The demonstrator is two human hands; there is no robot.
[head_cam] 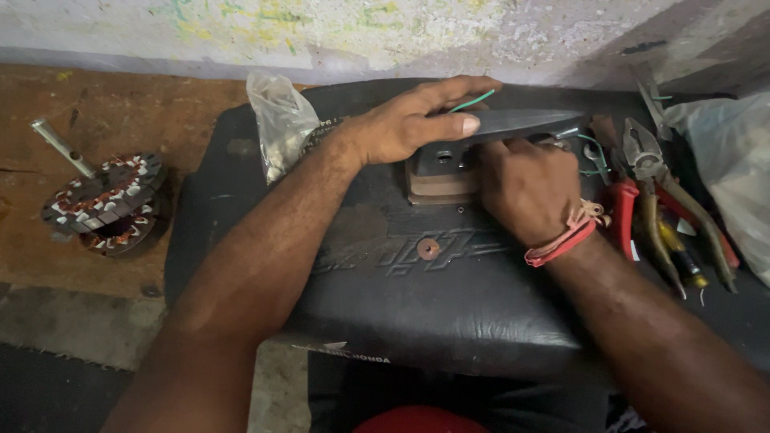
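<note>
A: Object under both hands?
B: Brown block-shaped device (pixel 439 178) with a long dark grey metal blade (pixel 521 124) across its top, resting on a black padded seat (pixel 417 297), near the far edge.

A: Left hand (pixel 405 122)?
B: Laid flat over the blade's left end, fingers extended and held together, thumb along the front edge; thin green wire (pixel 473 101) emerging between the fingers.

A: Right hand (pixel 525 188)?
B: Curled into a loose fist against the device's right side, knuckles upward; fingertips hidden, so grasp not determinable. Red and pink bands (pixel 565 236) round the wrist.

A: Surroundings?
B: Right of the device: red-handled pliers (pixel 634 172) among other hand tools, touching one another in a heap; pale plastic sheet (pixel 734 160) beyond. Left, behind the forearm: crumpled clear plastic bag (pixel 281 120). Well apart on the brown bench (pixel 120 104): wound motor stator (pixel 108 200) with a metal shaft (pixel 60 146) leaning beside it. Small copper-coloured washer (pixel 427 248) on the seat, just in front of the device.
</note>
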